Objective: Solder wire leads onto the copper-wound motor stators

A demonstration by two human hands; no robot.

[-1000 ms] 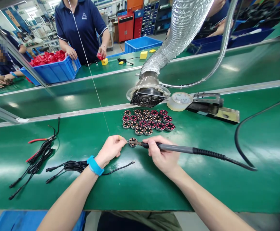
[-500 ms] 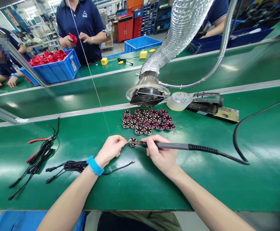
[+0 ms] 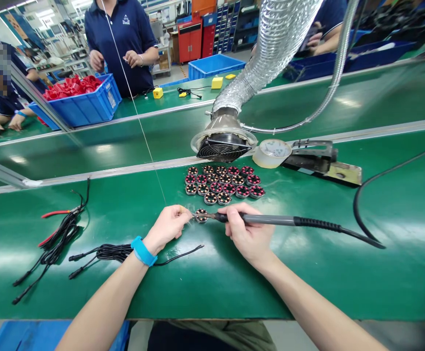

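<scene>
My right hand [image 3: 251, 234] is closed around a grey and black soldering iron [image 3: 271, 220], its tip pointing left onto a small round part with copper-coloured pads [image 3: 201, 216]. A wisp of smoke rises near that part. My left hand [image 3: 168, 225], with a blue wrist strap, pinches the thin solder wire [image 3: 146, 139] that hangs down from above; its fingertips are at the part's left edge. Just behind stand several similar round parts [image 3: 223, 185] in rows, some with red pads and some with copper-coloured ones.
A fume duct [image 3: 227, 141] hangs behind the rows. A tape roll [image 3: 272, 152] and a metal stand [image 3: 325, 165] are to its right. Black cable bundles [image 3: 113, 252] and red-handled pliers [image 3: 57, 213] lie left. Across the bench, people work near a blue bin [image 3: 84, 107] of red parts.
My right hand and the soldering iron have shifted slightly right, and smoke now shows. My left hand stays put. The person opposite no longer shows a red part in hand.
</scene>
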